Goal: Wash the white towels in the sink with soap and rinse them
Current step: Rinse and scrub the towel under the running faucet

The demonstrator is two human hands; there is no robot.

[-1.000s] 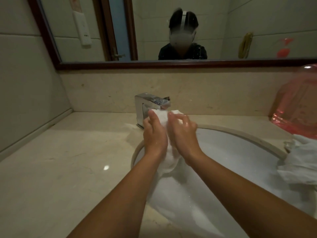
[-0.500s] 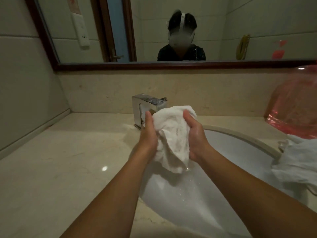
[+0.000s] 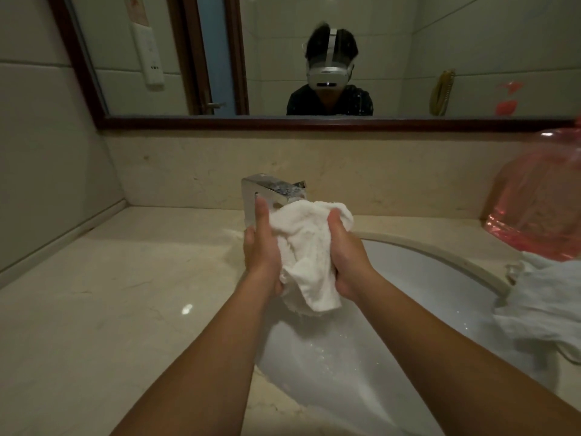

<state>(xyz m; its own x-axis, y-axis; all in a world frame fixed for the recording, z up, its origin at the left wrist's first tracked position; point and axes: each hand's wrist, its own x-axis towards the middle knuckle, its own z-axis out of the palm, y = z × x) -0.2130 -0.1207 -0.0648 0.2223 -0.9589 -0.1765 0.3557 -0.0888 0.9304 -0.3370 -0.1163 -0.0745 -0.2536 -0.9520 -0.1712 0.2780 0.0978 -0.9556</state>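
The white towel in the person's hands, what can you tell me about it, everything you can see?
The white towel is soft, terry-looking cloth, bunched and creased, seemingly wet. The left hand presses its left side with thumb raised; the right hand grips its right side. It is held above the sink, just in front of the chrome faucet, its lower corner hanging free.
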